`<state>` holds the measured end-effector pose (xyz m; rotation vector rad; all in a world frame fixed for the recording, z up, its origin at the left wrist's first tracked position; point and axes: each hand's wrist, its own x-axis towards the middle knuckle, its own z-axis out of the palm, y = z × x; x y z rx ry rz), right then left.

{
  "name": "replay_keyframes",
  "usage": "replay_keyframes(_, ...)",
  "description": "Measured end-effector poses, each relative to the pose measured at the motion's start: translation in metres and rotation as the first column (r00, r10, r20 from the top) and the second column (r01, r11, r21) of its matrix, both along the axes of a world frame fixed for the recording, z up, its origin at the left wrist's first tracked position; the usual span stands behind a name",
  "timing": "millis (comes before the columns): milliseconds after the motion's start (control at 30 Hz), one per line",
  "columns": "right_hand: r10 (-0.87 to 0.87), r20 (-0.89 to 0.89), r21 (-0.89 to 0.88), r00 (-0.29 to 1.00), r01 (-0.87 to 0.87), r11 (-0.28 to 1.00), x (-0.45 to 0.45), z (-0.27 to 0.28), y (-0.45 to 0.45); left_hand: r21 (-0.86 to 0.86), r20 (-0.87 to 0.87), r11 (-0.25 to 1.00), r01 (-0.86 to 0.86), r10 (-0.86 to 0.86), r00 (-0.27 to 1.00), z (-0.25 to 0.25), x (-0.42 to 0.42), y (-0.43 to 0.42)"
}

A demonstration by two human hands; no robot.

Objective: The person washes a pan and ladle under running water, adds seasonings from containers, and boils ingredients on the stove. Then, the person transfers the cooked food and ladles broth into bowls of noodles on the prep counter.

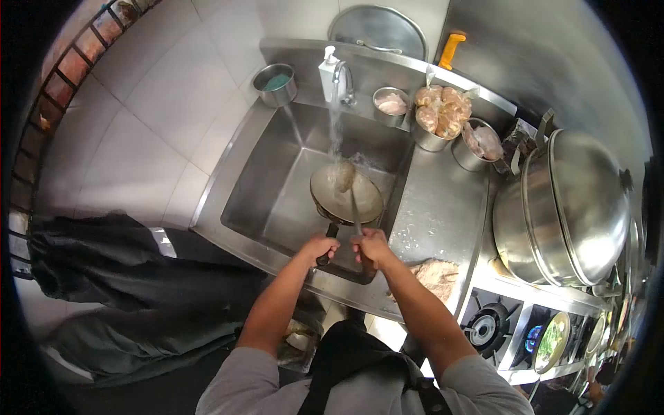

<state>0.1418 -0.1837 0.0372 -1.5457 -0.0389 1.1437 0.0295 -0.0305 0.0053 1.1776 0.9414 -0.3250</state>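
At your far left, dark cloth [159,297] hangs in folds beside the sink [266,180]. On the sink's back left corner stands a metal cup [283,99] with something blue-green inside. Your left hand [320,247] is closed around the dark handle [333,232] of a pan, fingers wrapped fully round it. Behind, a white pump bottle [327,77] stands next to the faucet [348,86], which is running — its water [335,128] falls toward the far side of the pan. The pan [366,200] itself sits within the sink, tilted; whether it touches the bottom you cannot tell from here. Your right hand [371,245] is closed on the shaft of a ladle-like utensil [344,178], whose rounded head is over the inside of the pan, near the falling water.

Further right, along the back ledge, come a small cup [389,120] of pale pieces and a container [432,142] with knotted plastic bags [443,111] on top. A light brown cloth-like piece [436,277] lies near your right forearm. Then another container [474,164], a burner [487,328] and — beyond them — a large lidded pot [512,235].
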Motion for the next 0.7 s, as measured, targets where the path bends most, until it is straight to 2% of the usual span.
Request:
replay_keyframes(167,0.146,0.039,0.077,0.988,-0.149,0.986,-0.016,0.033,-0.018,0.086,-0.016,0.994,0.071,-0.07,0.997,0.001,0.012,0.002)
replay_keyframes(267,0.206,0.062,0.043,0.977,-0.209,0.977,-0.014,0.064,-0.04,0.156,-0.022,0.982,0.111,-0.109,0.994,0.012,0.012,0.005)
replay_keyframes(367,0.22,0.074,0.008,0.973,-0.221,0.975,-0.005,0.064,-0.034,0.173,0.007,0.977,0.125,-0.128,0.992,0.011,0.013,-0.002)
replay_keyframes(400,0.16,0.143,-0.014,0.977,-0.16,0.987,-0.001,0.056,-0.026,0.171,0.034,0.979,0.112,-0.119,0.992,0.011,0.012,-0.004)
replay_keyframes(433,0.154,0.141,-0.008,0.978,-0.155,0.988,0.0,0.049,-0.019,0.176,0.03,0.977,0.117,-0.124,0.992,0.01,0.01,-0.005)
replay_keyframes(500,-0.07,0.01,0.02,0.997,0.07,0.997,0.005,0.04,-0.005,0.156,0.018,0.981,0.118,-0.123,0.992,0.013,0.009,-0.004)
replay_keyframes(567,-0.072,-0.005,0.044,0.997,0.072,0.996,0.008,0.034,-0.01,0.157,0.009,0.977,0.143,-0.146,0.989,0.018,0.007,-0.005)
replay_keyframes(633,0.059,-0.036,0.072,0.998,-0.056,0.996,0.009,0.049,-0.018,0.157,0.011,0.973,0.168,-0.172,0.985,0.017,0.008,-0.006)
replay_keyframes(700,0.083,-0.045,0.093,0.996,-0.078,0.993,0.005,0.061,-0.022,0.178,-0.005,0.973,0.146,-0.148,0.989,0.011,0.01,-0.007)
